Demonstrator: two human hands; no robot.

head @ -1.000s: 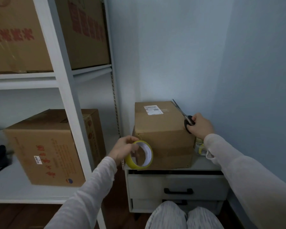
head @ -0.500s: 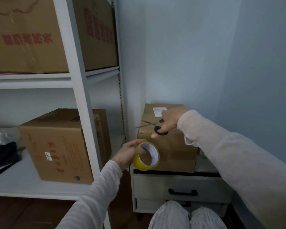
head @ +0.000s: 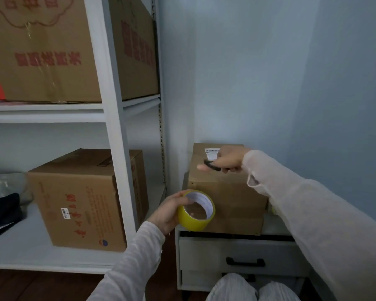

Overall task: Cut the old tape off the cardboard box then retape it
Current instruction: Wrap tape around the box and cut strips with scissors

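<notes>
Boxes counted: three. The box (head: 226,192) stands on a cabinet (head: 237,250) at 5 o'clock, partly hidden by the right sleeve (head: 313,213). Two others are kept on the shelf (head: 115,135), at 8 and 11 o'clock.

One tape roll (head: 197,210), 6 o'clock, is gripped by the left hand (head: 168,211), fingers curled round it.

One scissors (head: 213,166) is clasped over the box top by the right hand (head: 229,159); blades blurred.

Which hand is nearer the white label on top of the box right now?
Right. The right hand, gripping the scissors, is over the label, partly covering it. The left hand holds the tape roll down at the box's front left corner.
</notes>
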